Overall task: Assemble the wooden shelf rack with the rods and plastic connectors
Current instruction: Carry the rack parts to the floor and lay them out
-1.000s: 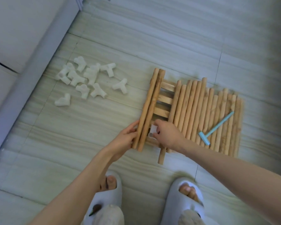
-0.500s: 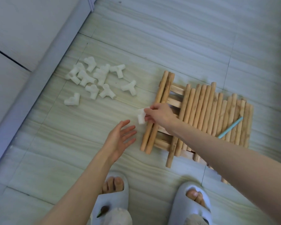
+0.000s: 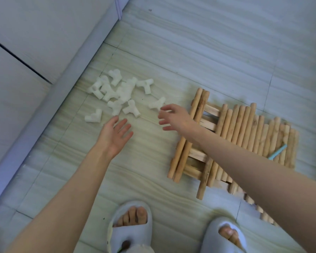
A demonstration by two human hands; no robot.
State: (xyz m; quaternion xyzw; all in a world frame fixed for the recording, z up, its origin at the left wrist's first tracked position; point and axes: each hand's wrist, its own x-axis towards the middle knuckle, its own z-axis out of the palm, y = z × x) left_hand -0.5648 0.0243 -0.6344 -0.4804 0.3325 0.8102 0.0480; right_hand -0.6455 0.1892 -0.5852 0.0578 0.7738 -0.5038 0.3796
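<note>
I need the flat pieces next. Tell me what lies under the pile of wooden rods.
Flat wooden slats show under the wooden rods, in the gap near the left pair. How many there are, and anything under the packed rods and the right forearm, is covered.

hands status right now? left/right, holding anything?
Left hand: open, fingers spread, holding nothing, over bare floor.
Right hand: open, fingers spread, empty, next to a white connector; contact cannot be told.
</note>
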